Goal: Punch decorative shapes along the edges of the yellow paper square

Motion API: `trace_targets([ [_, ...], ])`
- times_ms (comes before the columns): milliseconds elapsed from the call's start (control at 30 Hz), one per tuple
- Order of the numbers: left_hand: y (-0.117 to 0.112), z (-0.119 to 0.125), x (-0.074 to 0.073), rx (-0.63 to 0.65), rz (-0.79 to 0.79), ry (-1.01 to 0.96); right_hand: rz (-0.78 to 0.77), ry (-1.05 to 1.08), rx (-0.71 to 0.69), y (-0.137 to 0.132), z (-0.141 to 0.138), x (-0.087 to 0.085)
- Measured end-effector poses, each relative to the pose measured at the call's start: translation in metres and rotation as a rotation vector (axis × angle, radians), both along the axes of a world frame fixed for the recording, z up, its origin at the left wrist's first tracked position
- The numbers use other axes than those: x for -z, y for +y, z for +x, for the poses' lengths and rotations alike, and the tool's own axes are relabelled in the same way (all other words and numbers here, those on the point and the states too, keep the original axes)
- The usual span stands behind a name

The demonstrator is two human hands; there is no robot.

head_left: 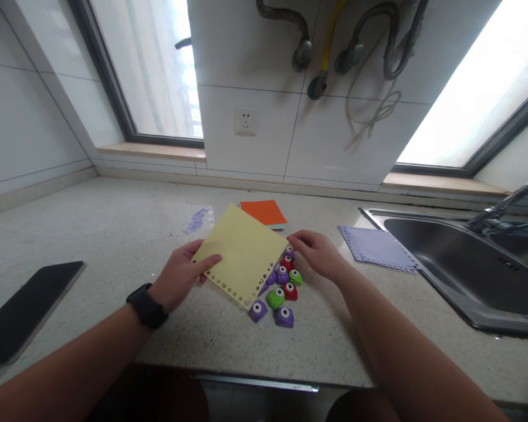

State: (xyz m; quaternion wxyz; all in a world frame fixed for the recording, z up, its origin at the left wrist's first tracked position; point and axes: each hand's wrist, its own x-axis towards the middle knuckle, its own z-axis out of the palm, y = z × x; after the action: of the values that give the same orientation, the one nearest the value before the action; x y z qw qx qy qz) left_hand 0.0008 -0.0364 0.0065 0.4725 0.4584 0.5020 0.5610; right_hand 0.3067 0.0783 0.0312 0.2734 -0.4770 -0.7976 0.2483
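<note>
Pinching the yellow sheet (pixel 242 252) by its left corner, thumb on top, the left hand (pixel 180 278) holds it over the counter (pixel 114 234). The right hand (pixel 319 256) meets the right corner with curled fingers; whether they grip is unclear. Small punches (pixel 281 287) cluster under its near-right edge.

Yellow sheet (pixel 242 252) with star-punched edges; purple, green, red punches (pixel 278 290); orange pad (pixel 264 212) far; lilac sheets (pixel 376 247) right.
</note>
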Motion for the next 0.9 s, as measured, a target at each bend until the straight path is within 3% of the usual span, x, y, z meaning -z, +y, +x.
trace_targets([
  [133, 0.001, 0.001, 0.000, 0.012, -0.020, 0.004, -0.130, 0.341, -0.171, -0.010, -0.010, -0.001],
  [267, 0.002, 0.002, -0.001, 0.016, -0.025, -0.030, -0.273, 0.483, -0.223, -0.016, -0.018, 0.004],
  [533, 0.003, 0.001, -0.001, 0.048, 0.020, -0.228, -0.276, 0.609, -0.136, -0.016, -0.021, 0.007],
  [900, 0.005, 0.003, 0.004, 0.191, -0.017, 0.014, -0.357, 0.663, -0.138, -0.021, -0.028, 0.012],
])
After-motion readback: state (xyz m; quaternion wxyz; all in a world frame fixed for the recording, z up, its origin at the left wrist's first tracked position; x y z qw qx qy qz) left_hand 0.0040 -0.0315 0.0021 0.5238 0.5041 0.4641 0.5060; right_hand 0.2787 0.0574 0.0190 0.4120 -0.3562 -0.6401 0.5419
